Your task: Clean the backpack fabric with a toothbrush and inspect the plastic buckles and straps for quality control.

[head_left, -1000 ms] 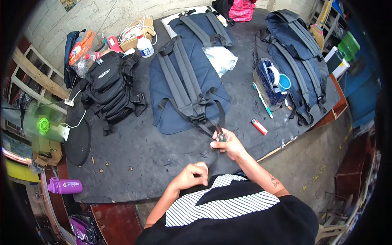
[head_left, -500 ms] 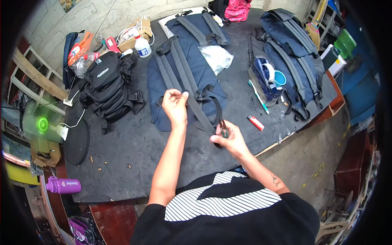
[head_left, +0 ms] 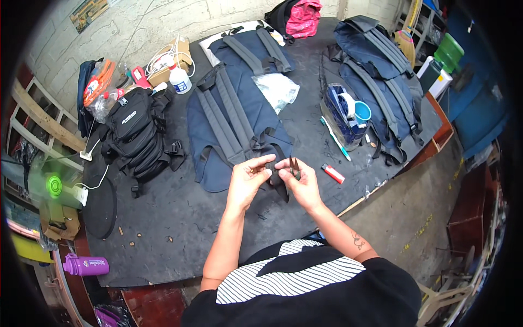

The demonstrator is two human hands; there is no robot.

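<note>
A navy backpack [head_left: 218, 158] with two grey padded shoulder straps lies on the table in front of me. My left hand [head_left: 246, 182] is closed in a pinch at its near edge, on the black strap [head_left: 277, 179] hanging from a shoulder strap's end. My right hand [head_left: 303, 186] is closed around a small pair of thread snips [head_left: 295, 166], blades pointing away from me. Its thumb and forefinger also reach the strap, close to the left fingertips. The exact grip on the strap is partly hidden by the fingers.
A black bag [head_left: 136, 136] sits at left beside a spray bottle [head_left: 178, 79]. More navy backpacks [head_left: 378, 82] lie at right and behind. A clear container [head_left: 348, 117], toothbrush [head_left: 335, 139] and red lighter [head_left: 333, 173] are right of my hands. A purple bottle [head_left: 87, 265] lies near left.
My left hand has come down and right along the strap to meet my right hand. My right hand still holds the snips. The whole view has shifted slightly.
</note>
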